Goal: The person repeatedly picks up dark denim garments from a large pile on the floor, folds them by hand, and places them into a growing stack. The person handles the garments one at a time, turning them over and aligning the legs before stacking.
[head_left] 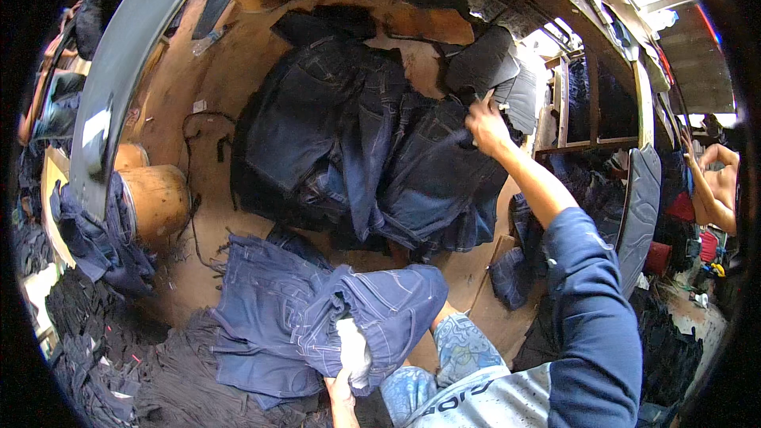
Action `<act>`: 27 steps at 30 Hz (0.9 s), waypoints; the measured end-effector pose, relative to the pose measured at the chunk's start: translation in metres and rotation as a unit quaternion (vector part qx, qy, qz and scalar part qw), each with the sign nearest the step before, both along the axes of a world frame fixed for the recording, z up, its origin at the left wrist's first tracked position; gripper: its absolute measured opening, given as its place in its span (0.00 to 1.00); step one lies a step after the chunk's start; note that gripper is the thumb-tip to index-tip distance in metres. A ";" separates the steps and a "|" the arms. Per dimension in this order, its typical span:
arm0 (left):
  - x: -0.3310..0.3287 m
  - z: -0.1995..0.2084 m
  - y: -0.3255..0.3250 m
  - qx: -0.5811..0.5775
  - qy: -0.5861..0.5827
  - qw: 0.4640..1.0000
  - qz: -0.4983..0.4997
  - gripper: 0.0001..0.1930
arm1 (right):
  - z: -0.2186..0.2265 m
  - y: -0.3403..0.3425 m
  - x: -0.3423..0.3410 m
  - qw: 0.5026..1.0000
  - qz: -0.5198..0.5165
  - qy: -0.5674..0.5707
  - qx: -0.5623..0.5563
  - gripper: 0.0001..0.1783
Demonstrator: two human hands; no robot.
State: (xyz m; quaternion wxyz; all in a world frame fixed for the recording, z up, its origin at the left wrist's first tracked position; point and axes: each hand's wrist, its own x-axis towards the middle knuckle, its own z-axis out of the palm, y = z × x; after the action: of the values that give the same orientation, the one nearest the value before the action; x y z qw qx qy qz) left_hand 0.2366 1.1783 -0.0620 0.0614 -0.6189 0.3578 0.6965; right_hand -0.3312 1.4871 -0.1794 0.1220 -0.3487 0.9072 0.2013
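Observation:
Across my lap and the floor in front lies a pair of dark blue jeans [273, 313] with pale stitching. White lining cloth [353, 349] shows at an opening in it. My left hand [341, 387] is closed on the edge of these jeans beside the lining. My right hand [487, 128] is stretched out at the far right of a large pile of dark denim garments [317, 119]. Its fingers are closed, with a small pale tip sticking out above them; what it is I cannot make out. Next to this hand are dark grey folded cloth pieces [482, 63].
A round wooden drum-like block [158, 202] stands at the left, near a curved grey panel [119, 71]. Dark cloth strips [190, 372] heap at the lower left. A black cord [193, 214] lies on the wooden floor. Another person [713, 182] is at the far right.

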 end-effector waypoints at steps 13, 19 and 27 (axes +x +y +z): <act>-0.025 -0.020 0.022 -0.002 -0.009 1.000 -0.024 0.32 | 0.006 -0.060 -0.028 0.960 -0.145 -0.186 -0.152 0.70; -0.008 -0.016 0.025 -0.020 0.028 0.998 -0.061 0.27 | 0.009 -0.046 0.028 0.990 -0.007 -0.096 -0.106 0.27; -0.041 -0.004 0.029 -0.228 -0.039 0.913 -0.335 0.30 | 0.137 -0.103 0.207 0.958 -0.008 -0.286 0.007 0.23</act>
State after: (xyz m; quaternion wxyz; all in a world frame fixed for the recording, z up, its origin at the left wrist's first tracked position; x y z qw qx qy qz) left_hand 0.1958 1.2073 -0.0656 0.1623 -0.4861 0.6910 0.5097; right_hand -0.1246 1.3844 -0.0422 0.3810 -0.3834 0.8355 0.0987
